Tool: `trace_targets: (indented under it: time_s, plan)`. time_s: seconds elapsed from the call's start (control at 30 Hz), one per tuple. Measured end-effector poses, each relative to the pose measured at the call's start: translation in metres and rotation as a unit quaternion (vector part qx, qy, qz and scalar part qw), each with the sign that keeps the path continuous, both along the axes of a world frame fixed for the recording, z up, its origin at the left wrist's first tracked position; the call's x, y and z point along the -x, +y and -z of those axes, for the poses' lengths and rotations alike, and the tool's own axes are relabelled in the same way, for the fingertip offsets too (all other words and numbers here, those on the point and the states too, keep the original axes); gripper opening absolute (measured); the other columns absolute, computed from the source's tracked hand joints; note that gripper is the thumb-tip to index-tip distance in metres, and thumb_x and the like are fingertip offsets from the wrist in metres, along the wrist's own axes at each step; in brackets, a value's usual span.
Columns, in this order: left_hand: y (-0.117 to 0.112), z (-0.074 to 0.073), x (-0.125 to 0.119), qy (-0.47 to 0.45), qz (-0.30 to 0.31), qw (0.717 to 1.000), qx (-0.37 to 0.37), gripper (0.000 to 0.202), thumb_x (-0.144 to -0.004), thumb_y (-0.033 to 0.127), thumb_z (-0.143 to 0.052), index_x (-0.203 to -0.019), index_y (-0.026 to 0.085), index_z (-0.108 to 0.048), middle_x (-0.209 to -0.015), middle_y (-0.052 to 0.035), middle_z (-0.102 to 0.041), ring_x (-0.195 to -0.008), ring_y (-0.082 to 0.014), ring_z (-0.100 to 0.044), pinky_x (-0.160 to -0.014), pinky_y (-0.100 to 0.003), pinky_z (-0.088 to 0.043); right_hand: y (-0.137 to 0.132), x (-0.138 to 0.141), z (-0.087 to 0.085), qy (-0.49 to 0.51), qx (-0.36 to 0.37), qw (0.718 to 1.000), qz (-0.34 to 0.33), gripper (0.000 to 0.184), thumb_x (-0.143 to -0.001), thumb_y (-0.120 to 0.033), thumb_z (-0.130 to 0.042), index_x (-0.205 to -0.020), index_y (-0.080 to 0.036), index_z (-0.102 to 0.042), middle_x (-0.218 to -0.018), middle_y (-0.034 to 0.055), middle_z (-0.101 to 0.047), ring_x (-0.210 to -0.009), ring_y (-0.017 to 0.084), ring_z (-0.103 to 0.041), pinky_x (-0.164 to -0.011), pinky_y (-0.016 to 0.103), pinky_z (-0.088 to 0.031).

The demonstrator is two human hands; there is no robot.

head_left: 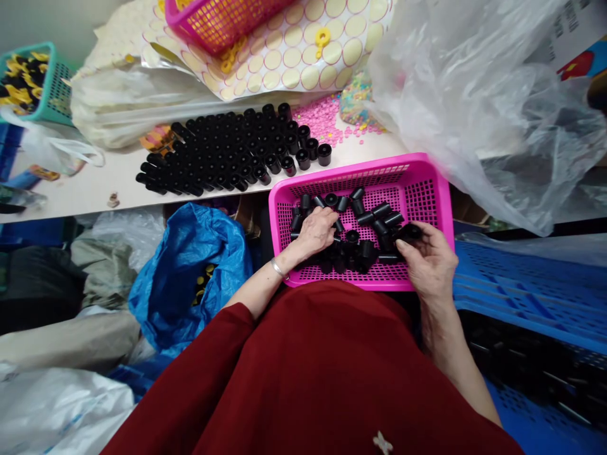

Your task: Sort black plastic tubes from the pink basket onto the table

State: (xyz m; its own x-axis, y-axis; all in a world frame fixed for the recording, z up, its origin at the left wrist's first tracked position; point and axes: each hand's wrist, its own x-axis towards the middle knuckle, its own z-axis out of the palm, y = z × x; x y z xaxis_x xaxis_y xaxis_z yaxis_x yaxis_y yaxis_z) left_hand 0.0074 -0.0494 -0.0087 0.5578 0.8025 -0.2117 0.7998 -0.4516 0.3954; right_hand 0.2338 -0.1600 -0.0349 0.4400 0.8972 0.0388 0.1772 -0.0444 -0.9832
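Observation:
A bright pink basket point(434, 165) stands at the table's front edge, close to my body, with several loose black plastic cylinders point(379, 212) lying in it at all angles. My left hand point(318, 230) reaches down among the cylinders on the basket's left side; its fingertips point into the pile, and what they touch is partly hidden. Over the basket's right side, my right hand point(429, 256) pinches a black cylinder point(411, 232) between thumb and fingers. Behind the basket, on the table, many black cylinders point(227, 148) stand upright in tight rows.
Small pink beads point(320, 120) lie behind the rows. Clear plastic bags point(465, 82) bulge at the right. Another pink basket point(222, 25) sits at the back, a green basket point(59, 88) far left. Below are an open blue bag point(190, 272) and blue crates point(526, 278).

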Motion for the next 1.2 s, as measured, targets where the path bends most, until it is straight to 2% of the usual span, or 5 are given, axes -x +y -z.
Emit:
trace_targets:
  time_s: [0.3,0.6,0.8,1.03,1.2]
  plan:
    - [-0.013,-0.005,0.027,0.020,0.114,0.992,0.055,0.042,-0.073,0.005,-0.055,-0.109,0.019,-0.072,-0.108,-0.0078,-0.068,-0.101,-0.0251,-0.058,-0.091,-0.039,-0.049,-0.011,-0.004,0.007,-0.026,0.014,1.000,-0.006,0.047,-0.077,-0.043,-0.081,-0.116,-0.024,-0.065,-0.104,0.0063,-0.074,-0.093,0.025,-0.074,-0.086,0.046,-0.065]
    - [0.006,0.019,-0.007,-0.079,-0.084,0.993,0.028,0.030,-0.087,0.025,-0.073,-0.114,0.014,-0.068,-0.110,-0.0110,-0.069,-0.107,-0.0271,-0.062,-0.096,-0.039,-0.049,-0.008,-0.004,0.011,0.002,0.006,1.000,0.010,0.047,-0.073,-0.039,-0.083,-0.114,-0.024,-0.066,-0.102,0.0046,-0.073,-0.094,0.025,-0.074,-0.090,0.048,-0.063]
    - [0.010,0.017,-0.005,-0.412,-0.178,0.844,0.293,0.042,-0.060,0.028,-0.091,-0.093,0.013,-0.069,-0.084,-0.0012,-0.069,-0.078,-0.0160,-0.066,-0.080,-0.033,-0.055,-0.008,-0.005,0.014,0.024,0.006,1.000,0.020,0.049,-0.073,-0.040,-0.084,-0.116,-0.024,-0.065,-0.104,0.0055,-0.074,-0.094,0.025,-0.074,-0.091,0.048,-0.063]
    - [0.011,0.007,0.015,-0.565,-0.237,0.701,0.365,0.060,-0.046,0.012,-0.091,-0.102,0.016,-0.070,-0.096,-0.0026,-0.073,-0.083,-0.0123,-0.068,-0.079,-0.027,-0.057,-0.006,-0.002,0.020,0.034,-0.007,0.999,0.020,0.051,-0.070,-0.043,-0.087,-0.114,-0.024,-0.068,-0.102,0.0047,-0.075,-0.090,0.024,-0.075,-0.086,0.045,-0.065]
    - [0.009,-0.005,0.019,-0.630,-0.258,0.591,0.432,0.039,-0.066,0.015,-0.086,-0.101,0.013,-0.069,-0.097,-0.0067,-0.074,-0.086,-0.0142,-0.071,-0.084,-0.027,-0.058,-0.007,-0.002,0.022,0.053,-0.012,0.998,0.028,0.051,-0.067,-0.041,-0.089,-0.113,-0.026,-0.071,-0.099,0.0033,-0.076,-0.090,0.023,-0.075,-0.087,0.044,-0.064]
